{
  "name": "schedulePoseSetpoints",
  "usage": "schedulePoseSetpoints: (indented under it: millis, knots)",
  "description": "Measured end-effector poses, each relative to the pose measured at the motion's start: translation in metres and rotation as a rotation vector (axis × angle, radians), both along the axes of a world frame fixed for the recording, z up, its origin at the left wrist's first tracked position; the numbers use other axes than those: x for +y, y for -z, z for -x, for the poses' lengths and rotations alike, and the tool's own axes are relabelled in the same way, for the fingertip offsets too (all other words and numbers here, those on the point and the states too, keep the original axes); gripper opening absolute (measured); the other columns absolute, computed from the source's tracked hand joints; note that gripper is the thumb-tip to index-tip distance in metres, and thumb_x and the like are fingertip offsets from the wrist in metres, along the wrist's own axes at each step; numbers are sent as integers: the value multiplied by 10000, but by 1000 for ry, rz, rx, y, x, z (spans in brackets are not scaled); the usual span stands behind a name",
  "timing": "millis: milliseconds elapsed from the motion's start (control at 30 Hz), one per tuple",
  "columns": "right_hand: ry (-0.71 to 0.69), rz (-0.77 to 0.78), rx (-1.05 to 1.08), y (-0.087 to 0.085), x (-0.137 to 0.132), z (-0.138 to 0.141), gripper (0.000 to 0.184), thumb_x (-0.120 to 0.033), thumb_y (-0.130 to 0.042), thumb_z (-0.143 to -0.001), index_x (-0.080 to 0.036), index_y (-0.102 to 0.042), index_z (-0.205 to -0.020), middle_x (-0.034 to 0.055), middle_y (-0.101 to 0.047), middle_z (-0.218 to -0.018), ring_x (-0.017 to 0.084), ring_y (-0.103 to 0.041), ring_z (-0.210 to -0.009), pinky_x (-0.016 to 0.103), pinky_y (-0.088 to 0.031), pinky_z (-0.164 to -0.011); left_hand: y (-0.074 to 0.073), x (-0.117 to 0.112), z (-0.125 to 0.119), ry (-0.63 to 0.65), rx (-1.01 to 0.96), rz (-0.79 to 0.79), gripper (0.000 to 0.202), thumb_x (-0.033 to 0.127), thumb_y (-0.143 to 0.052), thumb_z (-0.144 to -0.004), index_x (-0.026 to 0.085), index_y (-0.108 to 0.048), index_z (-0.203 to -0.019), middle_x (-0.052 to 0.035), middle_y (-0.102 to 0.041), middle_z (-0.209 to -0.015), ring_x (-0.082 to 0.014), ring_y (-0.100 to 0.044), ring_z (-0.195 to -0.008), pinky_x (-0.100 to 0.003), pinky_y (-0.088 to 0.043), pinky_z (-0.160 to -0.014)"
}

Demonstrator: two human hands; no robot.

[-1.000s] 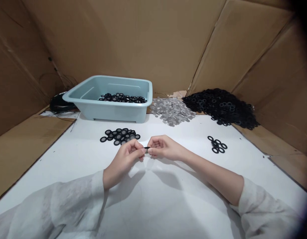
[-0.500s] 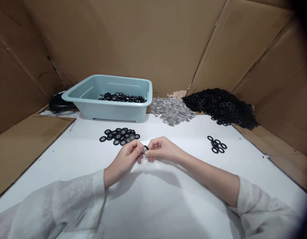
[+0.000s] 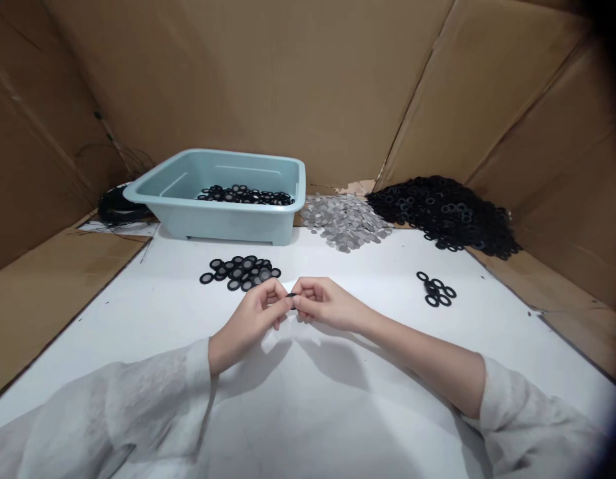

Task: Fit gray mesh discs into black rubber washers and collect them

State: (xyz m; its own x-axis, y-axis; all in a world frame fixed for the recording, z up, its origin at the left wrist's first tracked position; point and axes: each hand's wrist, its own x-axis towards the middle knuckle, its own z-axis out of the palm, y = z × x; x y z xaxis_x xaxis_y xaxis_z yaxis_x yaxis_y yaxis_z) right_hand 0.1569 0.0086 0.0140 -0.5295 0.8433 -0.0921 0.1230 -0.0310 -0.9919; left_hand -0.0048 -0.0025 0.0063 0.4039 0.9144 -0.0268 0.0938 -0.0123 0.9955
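Between my two hands, a black rubber ring [image 3: 291,295] is pinched above the white table. My left hand [image 3: 261,309] grips its left side with thumb and fingers, and my right hand [image 3: 325,303] grips the right side; both thumbs press on its face and cover most of it. Just beyond my left hand lies a small heap of black rings with grey mesh discs in them [image 3: 243,271]. To the right of my right forearm, several bare black rings [image 3: 435,291] lie in a loose cluster.
A light blue basin [image 3: 233,225] holding ringed discs stands at the back left. Beside it are a pile of loose grey discs [image 3: 346,223] and a big mound of black rings [image 3: 442,213]. Cardboard walls [image 3: 268,80] close in the white table [image 3: 308,412]. Black wire [image 3: 119,205] lies far left.
Both thumbs have moved closer together over the ring and now hide its grey centre. The ring looks more edge-on. The piles and basin stay the same.
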Motion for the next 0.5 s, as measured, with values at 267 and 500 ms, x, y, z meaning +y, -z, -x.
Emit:
schedulePoseSetpoints:
  millis: [267, 500]
  knots:
    - [81, -83, 8, -5, -1, 0, 104, -212, -517, -765, -151, -483, -687, -42, -488, -518, 64, -445, -474, 192, -356, -488, 4, 0, 2, -54, -69, -2, 188, 195, -500, -782, 175, -370, -648, 68, -380, -509, -65, -322, -464, -192, -246, -446]
    - [-8, 128, -85, -4, 4, -7, 266, -347, -632, -683, -116, -544, -585, -10, -526, -490, 57, -440, -421, 191, -343, -433, 4, 1, 2, 8, 121, -107, 271, 405, -372, -868, 176, -415, -730, 56, -393, -529, -89, -371, -495, -215, -295, -487]
